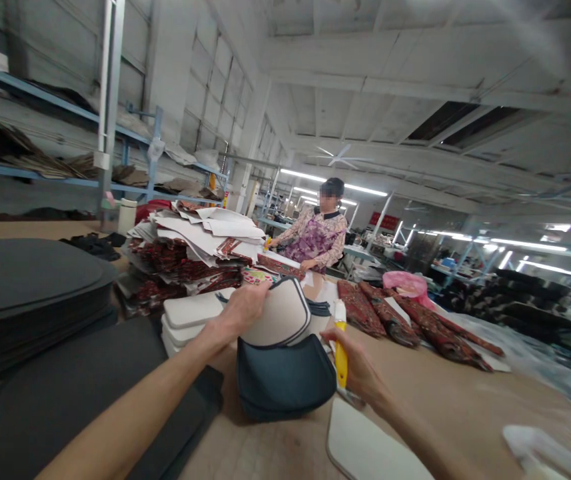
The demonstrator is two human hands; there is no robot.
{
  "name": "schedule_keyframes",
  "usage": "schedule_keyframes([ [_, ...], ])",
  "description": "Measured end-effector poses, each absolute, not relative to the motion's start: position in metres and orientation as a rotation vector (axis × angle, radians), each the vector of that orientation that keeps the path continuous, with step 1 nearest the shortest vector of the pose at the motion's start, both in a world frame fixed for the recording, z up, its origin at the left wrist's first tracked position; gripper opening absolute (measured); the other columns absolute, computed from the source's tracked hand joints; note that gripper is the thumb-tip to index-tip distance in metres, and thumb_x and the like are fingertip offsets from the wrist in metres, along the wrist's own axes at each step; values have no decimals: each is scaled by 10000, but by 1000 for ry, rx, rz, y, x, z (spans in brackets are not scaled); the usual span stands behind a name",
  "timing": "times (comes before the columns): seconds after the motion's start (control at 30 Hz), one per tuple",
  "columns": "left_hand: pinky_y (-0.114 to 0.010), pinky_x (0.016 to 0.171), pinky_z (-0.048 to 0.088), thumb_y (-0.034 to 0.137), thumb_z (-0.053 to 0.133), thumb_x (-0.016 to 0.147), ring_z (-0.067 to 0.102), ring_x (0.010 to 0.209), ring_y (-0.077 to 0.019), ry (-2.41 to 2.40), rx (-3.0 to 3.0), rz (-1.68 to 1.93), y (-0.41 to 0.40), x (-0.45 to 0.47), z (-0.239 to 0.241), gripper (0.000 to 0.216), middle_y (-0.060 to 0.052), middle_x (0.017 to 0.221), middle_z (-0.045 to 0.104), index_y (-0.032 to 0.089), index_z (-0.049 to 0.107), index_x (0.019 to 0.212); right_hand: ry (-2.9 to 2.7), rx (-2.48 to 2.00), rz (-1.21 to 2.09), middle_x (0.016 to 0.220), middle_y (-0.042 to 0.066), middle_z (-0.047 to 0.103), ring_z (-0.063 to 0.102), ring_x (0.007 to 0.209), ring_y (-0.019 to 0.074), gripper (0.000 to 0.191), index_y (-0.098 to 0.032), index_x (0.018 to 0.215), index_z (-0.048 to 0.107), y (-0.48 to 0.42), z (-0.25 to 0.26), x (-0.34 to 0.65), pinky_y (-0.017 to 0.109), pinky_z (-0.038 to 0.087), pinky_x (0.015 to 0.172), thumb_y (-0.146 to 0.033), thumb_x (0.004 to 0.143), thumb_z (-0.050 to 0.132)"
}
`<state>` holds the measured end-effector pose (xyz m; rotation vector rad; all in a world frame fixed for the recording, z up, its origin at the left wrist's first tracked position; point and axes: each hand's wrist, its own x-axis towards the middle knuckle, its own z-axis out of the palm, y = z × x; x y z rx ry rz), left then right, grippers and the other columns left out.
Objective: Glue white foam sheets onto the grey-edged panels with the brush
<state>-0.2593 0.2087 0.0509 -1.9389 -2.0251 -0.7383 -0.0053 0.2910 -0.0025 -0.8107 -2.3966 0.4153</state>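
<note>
My left hand (pixel 242 308) is closed on the upper left edge of a cream panel with dark edging (pixel 282 313), which stands tilted up. Just in front of it is a curved dark blue panel (pixel 285 383), seemingly one of a pile. My right hand (pixel 352 360) grips a yellow-handled brush (pixel 341 357), its white end pointing up. The fingertips of that hand are close to the blue panel's right corner; whether they touch it I cannot tell. A cream pad (pixel 365 443) lies below my right wrist, and cream pads (pixel 192 310) are stacked left of the held panel.
Dark grey panels (pixel 30 280) are piled at the left. Behind them rises a tall heap of white-backed red patterned pieces (pixel 200 247). Red patterned rolls (pixel 390 313) and plastic sheeting (pixel 515 347) lie at the right. Across the table (pixel 445 413) a co-worker (pixel 315 233) handles patterned material.
</note>
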Motion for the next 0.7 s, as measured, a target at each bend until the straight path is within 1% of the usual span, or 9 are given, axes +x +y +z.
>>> schedule_keyframes([
  [0.07,-299,711,438,197,333,890,604,813,-223,-1974,-2022,-792,217,-265,68,253,-95,846,636,143,549,1009,-2392,-789,420,902,47,625,582,775,196,359,-210,952,574,280,-8,2,286,436,662,-202,604,487],
  [0.13,-267,728,430,182,406,849,597,805,-195,-1914,-2127,-844,228,-270,79,192,-62,828,640,158,585,915,-2305,-829,428,1000,72,630,594,858,221,312,-213,933,585,270,-11,8,315,459,703,-213,649,455],
  [0.2,-245,737,426,164,455,804,587,788,-175,-1860,-2209,-917,242,-277,88,158,-35,802,642,166,607,848,-2175,-892,472,1067,95,626,613,853,223,260,-210,937,561,265,-10,12,318,478,690,-274,716,441],
  [0.3,-243,760,417,159,464,768,566,795,-162,-1826,-2206,-1100,265,-296,96,175,-15,808,638,167,620,849,-2068,-930,575,1134,135,601,635,809,225,303,-204,975,507,268,-5,12,309,492,629,-402,754,444],
  [0.4,-269,775,404,176,474,735,546,800,-174,-1864,-2073,-1306,289,-321,97,168,-35,805,621,125,618,805,-2047,-951,573,1106,133,614,624,893,242,259,-213,910,495,280,-5,10,324,491,685,-424,772,434],
  [0.47,-274,738,404,205,497,710,535,762,-176,-1896,-1979,-1424,297,-334,96,156,-45,767,603,98,606,741,-2031,-948,551,1042,116,639,612,935,244,222,-217,868,497,289,-9,11,344,479,757,-411,773,451],
  [0.57,-252,657,394,293,454,752,504,677,-150,-1864,-1890,-1583,292,-344,106,250,-25,697,565,83,590,753,-1968,-914,576,980,99,650,614,910,236,213,-214,860,515,301,-8,13,344,484,760,-401,759,494],
  [0.63,-235,639,381,339,402,793,481,651,-129,-1778,-1894,-1653,277,-337,124,313,-3,676,542,86,585,812,-1910,-876,576,985,103,640,608,903,236,247,-208,870,527,304,8,10,342,491,744,-424,749,528],
  [0.7,-220,646,370,359,417,800,470,652,-113,-1674,-1978,-1659,257,-315,148,316,15,679,533,99,591,847,-1862,-822,551,1023,109,617,596,908,230,318,-203,907,529,300,37,3,334,493,741,-457,722,578],
])
